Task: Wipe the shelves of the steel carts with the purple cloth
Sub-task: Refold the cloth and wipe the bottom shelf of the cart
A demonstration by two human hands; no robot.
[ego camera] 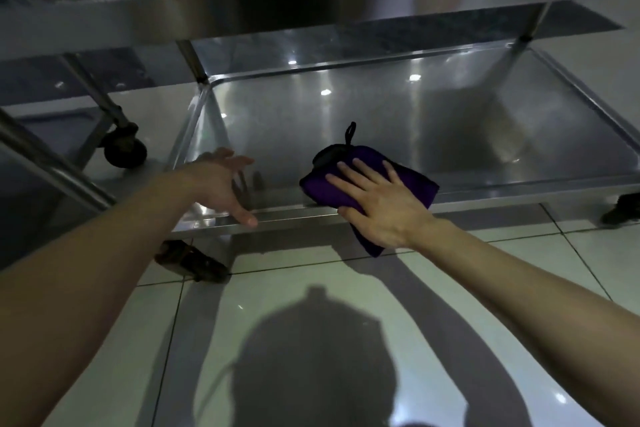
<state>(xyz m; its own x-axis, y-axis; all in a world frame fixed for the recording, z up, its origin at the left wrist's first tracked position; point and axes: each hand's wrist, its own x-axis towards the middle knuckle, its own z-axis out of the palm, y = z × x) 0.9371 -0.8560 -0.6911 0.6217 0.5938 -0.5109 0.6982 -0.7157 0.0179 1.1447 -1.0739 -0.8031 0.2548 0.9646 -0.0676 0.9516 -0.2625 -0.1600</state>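
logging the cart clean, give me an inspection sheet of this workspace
surface: steel bottom shelf, shiny, reflecting lights
job's things: purple cloth folded at the shelf's front edge, one corner overhanging the rim
clutter: nothing seen
grippers: left hand open, thumb at the front rim; right hand flat on the cloth
cables: nothing seen
surroundings: upper shelf above, caster at left, tiled floor with the person's shadow

Mid of purple cloth [414, 182] hidden under right hand [377, 206]. Right caster [621, 210] at 3 o'clock cut by edge. Upper shelf [311, 7] cut at 12. 2nd cart [52, 163] at 9 mostly out of frame. Front-left caster [190, 260] at 7, blurry, top hidden by shelf rim.
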